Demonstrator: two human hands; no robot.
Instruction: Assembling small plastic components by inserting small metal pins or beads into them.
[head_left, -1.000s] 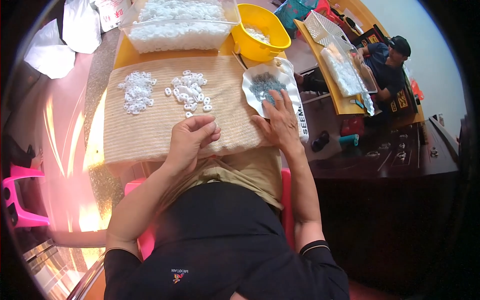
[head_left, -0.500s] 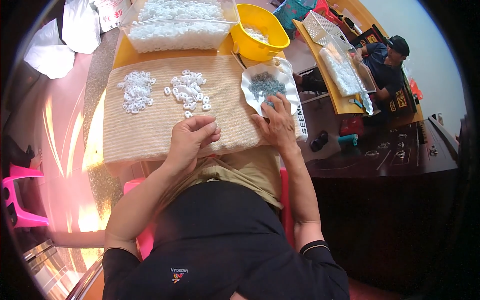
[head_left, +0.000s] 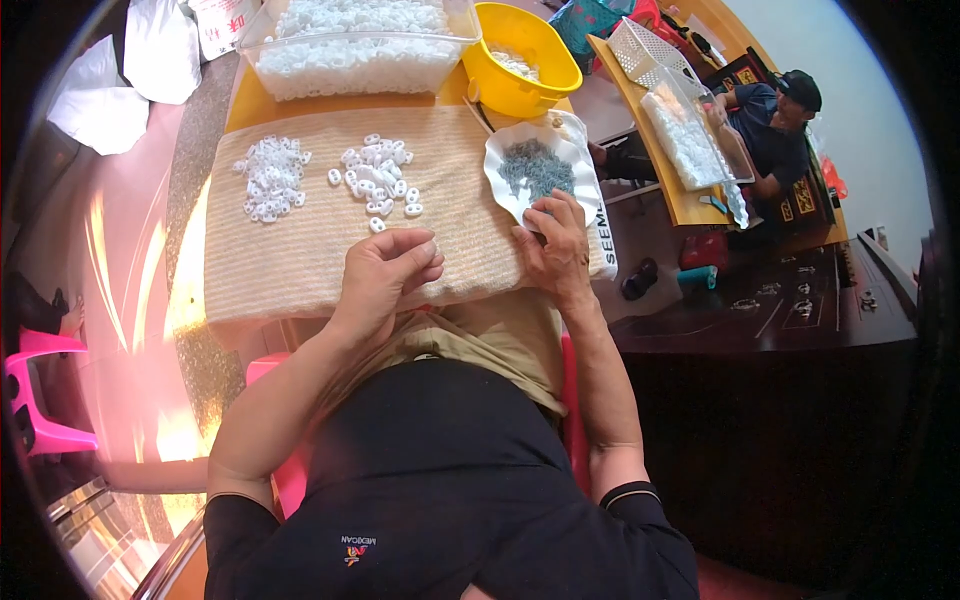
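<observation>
My left hand [head_left: 388, 275] hovers over the near part of the towel, thumb and forefinger pinched together; whatever is between them is too small or hidden to make out. At the near rim of a white wavy-edged dish [head_left: 497, 172], my right hand [head_left: 557, 245] has its fingers curled together, their tips partly hidden. A heap of tiny grey pieces [head_left: 535, 165] fills the dish's middle. Small white oval plastic pieces with two holes lie in two groups, a left pile [head_left: 272, 178] and a looser middle pile [head_left: 377, 172]. One single white piece [head_left: 377, 225] rests just beyond my left hand.
A striped beige towel [head_left: 310, 265] covers the table. Behind it stand a clear bin [head_left: 350, 68] full of white pieces and a yellow tub [head_left: 545, 60]. At the far right another person [head_left: 765, 130] sits beside a table with a clear box [head_left: 680, 140]. A pink stool [head_left: 50, 400] stands left.
My right hand has drawn back slightly from the grey heap toward the dish's near rim, its fingers more curled. The left hand keeps its pinch in nearly the same place.
</observation>
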